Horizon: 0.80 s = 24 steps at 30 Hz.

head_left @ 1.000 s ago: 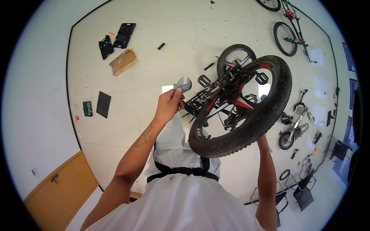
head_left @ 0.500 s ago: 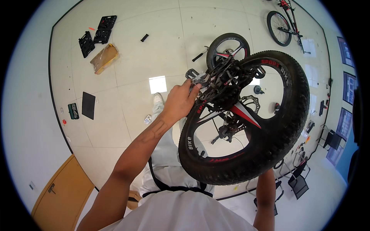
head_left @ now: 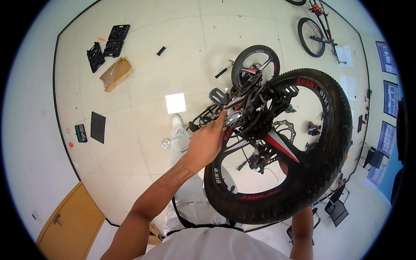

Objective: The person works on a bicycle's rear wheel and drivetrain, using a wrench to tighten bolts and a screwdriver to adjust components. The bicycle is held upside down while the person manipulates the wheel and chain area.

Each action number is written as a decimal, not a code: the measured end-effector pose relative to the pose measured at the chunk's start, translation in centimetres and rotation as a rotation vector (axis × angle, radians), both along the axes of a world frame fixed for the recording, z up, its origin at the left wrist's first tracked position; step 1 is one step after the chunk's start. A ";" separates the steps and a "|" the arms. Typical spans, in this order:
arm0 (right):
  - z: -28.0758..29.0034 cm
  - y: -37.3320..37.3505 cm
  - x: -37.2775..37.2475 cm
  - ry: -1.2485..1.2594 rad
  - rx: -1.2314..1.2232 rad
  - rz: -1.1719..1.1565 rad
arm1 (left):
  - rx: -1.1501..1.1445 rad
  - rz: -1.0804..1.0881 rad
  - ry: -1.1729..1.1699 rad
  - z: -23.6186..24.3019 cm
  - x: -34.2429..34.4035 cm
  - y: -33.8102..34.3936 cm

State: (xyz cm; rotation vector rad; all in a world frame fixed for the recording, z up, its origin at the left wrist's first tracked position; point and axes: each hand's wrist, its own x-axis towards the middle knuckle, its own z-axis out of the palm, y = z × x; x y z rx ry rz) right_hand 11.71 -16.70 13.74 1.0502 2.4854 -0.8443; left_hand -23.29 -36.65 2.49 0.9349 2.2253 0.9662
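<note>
A bicycle with thick black tyres fills the right of the head view, its large near wheel (head_left: 333, 173) raised close in front of me. My left hand (head_left: 207, 144) is closed at the dark frame (head_left: 236, 102), its fingertips beside a shiny chrome part (head_left: 235, 118). A pedal (head_left: 218, 95) sticks out just beyond those fingers. My right forearm (head_left: 302, 229) passes behind the tyre. Only a small patch of skin, perhaps my right hand (head_left: 282, 165), shows through the wheel's opening; its fingers are hidden. The smaller-looking far wheel (head_left: 255, 67) lies beyond the frame.
Opened black tool cases (head_left: 113, 43), a yellow package in clear plastic (head_left: 116, 74), a small black cylinder (head_left: 161, 51) and a dark flat panel (head_left: 98, 128) lie on the tiled floor. Another bicycle (head_left: 312, 37) is at the far right. Chairs (head_left: 336, 211) stand at the near right.
The bicycle has shifted and tilted, its near wheel lower in view. My left hand has moved down with it. More of the frame and the chrome part show beside my fingers.
</note>
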 end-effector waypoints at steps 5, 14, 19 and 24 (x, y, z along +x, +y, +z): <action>1.5 -0.5 0.4 -0.030 -0.012 -0.023 | 0.064 -0.221 -0.160 -0.3 -1.9 -0.5; 3.6 -1.0 0.8 -0.091 -0.022 -0.059 | 0.470 -0.241 -0.562 -7.2 -2.7 -0.2; 4.4 -1.2 1.1 -0.128 -0.025 -0.071 | 0.371 -0.209 -0.961 -7.9 -3.6 0.4; 4.9 -1.5 1.1 -0.139 -0.029 -0.086 | 0.358 -0.065 -0.919 -6.1 -3.4 0.1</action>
